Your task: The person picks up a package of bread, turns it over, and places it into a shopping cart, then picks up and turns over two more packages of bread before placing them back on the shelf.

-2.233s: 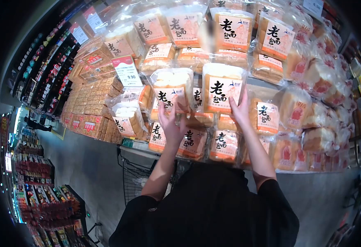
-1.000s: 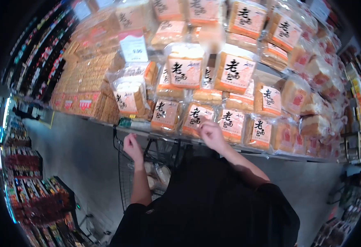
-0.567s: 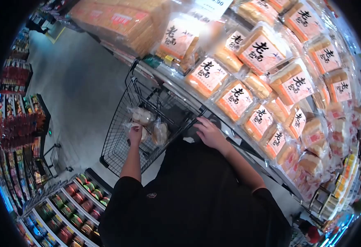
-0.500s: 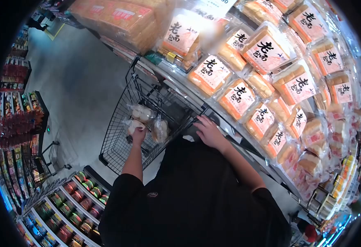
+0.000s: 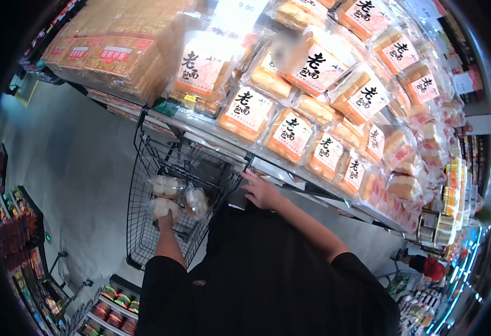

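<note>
My left hand (image 5: 166, 219) reaches down into a black wire shopping cart (image 5: 136, 215), its fingers closed on a clear bag of pale buns (image 5: 163, 206). Two more bagged items, white buns (image 5: 167, 186) and a light-brown bread (image 5: 196, 203), lie against it in the cart. At the cart's handle end, my right hand (image 5: 262, 192) rests with its fingers stretched out and a little apart. Its palm is hidden, and I see nothing held in it.
A display shelf (image 5: 212, 130) piled with wrapped loaves (image 5: 290, 134) runs beside the cart. Large bread packs (image 5: 108, 61) sit at its left end. Packaged goods (image 5: 119, 299) stand at lower left, behind another cart (image 5: 60, 274). A person in red (image 5: 433, 269) is at far right.
The view has turned, so the shelf and cart sit further left. My left hand stays at the bagged buns, which now show more of their top. My right hand remains by the handle.
</note>
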### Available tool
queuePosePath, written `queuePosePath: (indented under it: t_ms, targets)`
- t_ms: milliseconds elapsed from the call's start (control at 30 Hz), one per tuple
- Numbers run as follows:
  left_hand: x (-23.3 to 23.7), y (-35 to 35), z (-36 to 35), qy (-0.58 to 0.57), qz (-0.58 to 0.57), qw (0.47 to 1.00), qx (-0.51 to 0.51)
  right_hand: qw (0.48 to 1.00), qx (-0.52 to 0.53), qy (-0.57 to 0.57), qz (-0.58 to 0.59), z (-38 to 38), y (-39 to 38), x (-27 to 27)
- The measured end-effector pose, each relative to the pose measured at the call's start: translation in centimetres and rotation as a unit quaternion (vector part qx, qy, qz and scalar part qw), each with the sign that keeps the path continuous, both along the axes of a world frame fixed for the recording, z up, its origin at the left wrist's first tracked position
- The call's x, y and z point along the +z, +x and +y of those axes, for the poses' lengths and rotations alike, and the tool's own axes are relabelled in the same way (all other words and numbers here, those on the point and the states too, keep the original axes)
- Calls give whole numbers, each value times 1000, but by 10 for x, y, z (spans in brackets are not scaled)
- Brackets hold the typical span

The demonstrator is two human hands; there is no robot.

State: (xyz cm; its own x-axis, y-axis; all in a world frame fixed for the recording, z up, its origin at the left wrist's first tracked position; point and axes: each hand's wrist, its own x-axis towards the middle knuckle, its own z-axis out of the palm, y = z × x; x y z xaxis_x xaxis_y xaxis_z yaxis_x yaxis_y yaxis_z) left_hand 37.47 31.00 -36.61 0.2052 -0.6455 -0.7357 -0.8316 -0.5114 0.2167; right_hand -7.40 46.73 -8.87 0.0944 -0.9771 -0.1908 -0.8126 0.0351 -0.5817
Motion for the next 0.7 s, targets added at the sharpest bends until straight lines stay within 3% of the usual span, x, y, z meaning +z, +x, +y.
queuePosePath:
  t_ms: [33,133,233,333,400,467,567,700]
  targets:
    - [-16,10,0,31,42,999,-4,1000,-4,1,-1,1,1,0]
    - [-15,16,-1,-103,4,962,-254,1000,-4,3,-2,-2,3,4]
    - [-51,7,4,-40,32,995,-87,1000,4,7,6,-5,4,12]
    - [-46,-6,12,-45,-14,987,-155,1000,12,7,14,-5,5,14]
    - [-58,-2,15,-103,-47,950,-292,1000,22,1,21,-5,3,9]
    - [-21,-23,19,-66,-96,976,-183,1000,26,3,14,-6,3,13]
    - [47,-42,13,-10,-63,992,-111,1000,28,-3,5,-7,2,12]
    - [97,-54,17,-96,-84,987,-93,1000,26,-13,2,-6,2,11]
